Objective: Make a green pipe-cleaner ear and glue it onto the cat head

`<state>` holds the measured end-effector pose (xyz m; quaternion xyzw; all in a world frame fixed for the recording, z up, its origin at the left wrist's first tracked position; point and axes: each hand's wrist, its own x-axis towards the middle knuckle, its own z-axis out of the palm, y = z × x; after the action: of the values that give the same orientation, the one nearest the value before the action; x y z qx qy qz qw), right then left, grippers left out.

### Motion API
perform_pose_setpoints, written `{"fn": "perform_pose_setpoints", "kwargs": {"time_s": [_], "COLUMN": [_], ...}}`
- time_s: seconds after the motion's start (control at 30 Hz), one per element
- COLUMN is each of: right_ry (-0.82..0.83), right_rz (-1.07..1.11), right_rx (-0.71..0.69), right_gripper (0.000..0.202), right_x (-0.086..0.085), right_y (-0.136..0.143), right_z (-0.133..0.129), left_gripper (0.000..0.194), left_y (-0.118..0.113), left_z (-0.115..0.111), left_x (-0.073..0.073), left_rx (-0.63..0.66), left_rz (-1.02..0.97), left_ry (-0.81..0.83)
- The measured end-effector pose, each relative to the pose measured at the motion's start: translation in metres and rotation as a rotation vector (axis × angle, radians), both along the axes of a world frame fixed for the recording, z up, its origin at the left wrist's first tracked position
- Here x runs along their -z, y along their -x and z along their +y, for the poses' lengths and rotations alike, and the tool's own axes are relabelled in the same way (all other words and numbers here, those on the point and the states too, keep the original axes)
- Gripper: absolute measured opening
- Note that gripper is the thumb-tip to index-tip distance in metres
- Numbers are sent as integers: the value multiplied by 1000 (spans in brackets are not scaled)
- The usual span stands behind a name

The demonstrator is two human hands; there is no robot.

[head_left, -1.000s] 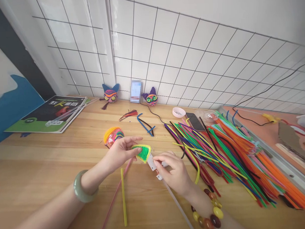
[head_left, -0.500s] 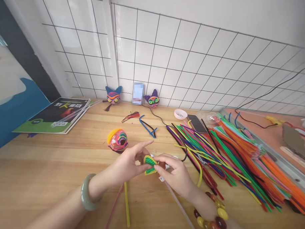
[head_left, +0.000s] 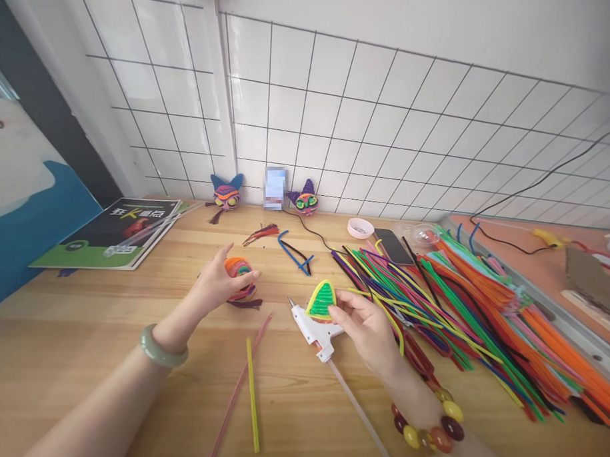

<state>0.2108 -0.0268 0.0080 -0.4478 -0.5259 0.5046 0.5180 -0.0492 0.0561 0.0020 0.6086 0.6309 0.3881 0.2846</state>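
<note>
Between the thumb and fingers of my right hand (head_left: pixel 361 320) is a green ear-shaped pipe-cleaner piece (head_left: pixel 322 301) with a yellow edge. My left hand (head_left: pixel 221 278) is at a round ornament (head_left: pixel 243 284) wrapped in orange, pink and other coloured pipe cleaners, with a dark tassel (head_left: pixel 247 304). The thumb and index finger are spread apart in front of the ornament; whether they touch it I cannot tell. A white glue gun (head_left: pixel 313 331) lies below the green piece, partly covered by it and my right hand, with a long pale glue stick (head_left: pixel 358 406) behind it.
A yellow pipe cleaner (head_left: pixel 253 397) and a pink one (head_left: pixel 235 394) lie in front. Many coloured pipe cleaners (head_left: pixel 438 304) spread to the right, near a phone (head_left: pixel 393 247) and pink bowl (head_left: pixel 360 228). Two cat-faced ornaments, one blue-eared (head_left: pixel 227 191), one purple-eared (head_left: pixel 305 198), stand by the wall.
My left hand has let go of the green piece and moved left to the round ornament, which has turned. My right hand has kept the piece, now lifted slightly, uncovering the glue gun.
</note>
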Motion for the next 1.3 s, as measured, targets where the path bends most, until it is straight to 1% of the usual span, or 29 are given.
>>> {"fn": "perform_pose_setpoints", "kwargs": {"time_s": [0.07,0.13,0.2,0.27,0.3,0.37,0.4,0.47,0.53,0.6,0.67,0.7,0.77,0.83,0.9,1.0,1.1,1.23,1.3], "right_ry": [2,7,9,6,3,-2,-6,-11,-10,-2,1,0,-6,-7,-10,-16,-34,-58,-65], "right_rz": [7,16,23,26,27,33,38,56,88,127,159,167,174,177,184,187,192,179,170], "right_rx": [0,1,6,14,20,37,47,64,67,56,49,49,55,64,75,93,120,145,134], "right_gripper": [25,25,24,23,22,22,22,22,21,20,20,20,20,21,22,21,19,22,24], "right_x": [0,-1,-2,-2,-2,-2,-2,-1,-2,-2,-3,-3,-3,-3,-4,-7,-12,-15,-15], "right_y": [-1,-1,0,-1,-1,-2,-2,-3,-3,-3,-2,-1,-1,0,-1,-2,-2,-3,-3], "right_z": [0,0,0,0,0,1,1,1,2,2,2,1,1,0,0,0,0,-2,-3], "left_gripper": [92,95,92,79,69,50,45,39,41,49,49,49,46,44,41,42,53,67,70], "left_y": [6,9,9,7,6,2,-1,-7,-14,-22,-29,-33,-38,-42,-45,-48,-51,-55,-57], "left_z": [1,1,0,-1,-3,-8,-11,-18,-24,-30,-34,-36,-39,-42,-45,-48,-52,-59,-63], "left_x": [-1,-4,-9,-16,-19,-26,-29,-34,-37,-37,-35,-33,-29,-26,-24,-24,-25,-25,-24], "left_rx": [95,99,76,81,120,266,333,389,424,422,360,351,377,445,487,502,543,652,706], "left_rz": [-59,-109,-242,-467,-601,-847,-926,-1077,-1198,-1264,-1280,-1277,-1271,-1252,-1238,-1189,-1051,-771,-689], "left_ry": [80,151,209,275,341,437,473,482,507,504,474,477,472,475,420,356,337,227,228]}}
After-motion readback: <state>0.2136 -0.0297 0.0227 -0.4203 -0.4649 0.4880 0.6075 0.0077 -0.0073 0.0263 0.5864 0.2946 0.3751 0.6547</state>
